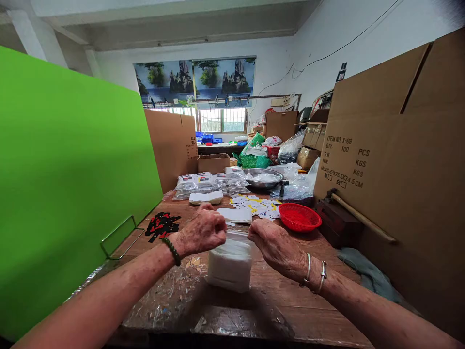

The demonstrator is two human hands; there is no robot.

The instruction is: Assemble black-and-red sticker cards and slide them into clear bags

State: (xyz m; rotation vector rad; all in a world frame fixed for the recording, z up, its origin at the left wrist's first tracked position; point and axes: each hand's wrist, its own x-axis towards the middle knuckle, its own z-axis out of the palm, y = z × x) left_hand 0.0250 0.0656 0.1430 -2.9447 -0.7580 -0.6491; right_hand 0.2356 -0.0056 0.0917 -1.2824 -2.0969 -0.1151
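A clear plastic bag [238, 236] with a thick white stack [229, 269] inside stands on the wooden table in front of me. My left hand [205, 230], with a green bead bracelet at the wrist, is closed at the left end of the bag's upper edge. At the right end, my right hand [278, 245] pinches the same edge; two silver bangles circle that wrist. The fingertips of both hands are partly hidden. Just behind the bag lies a white folded pad [236, 215], and a second white pad [206, 197] is farther left.
Black and red pieces [162, 226] lie left, beside a wire stand [121, 237] and a green panel [72, 194]. Behind are filled bags [202, 180], paper slips [257, 206] and a metal bowl [263, 184]. A red basket [300, 216] and tall carton [395, 194] are right.
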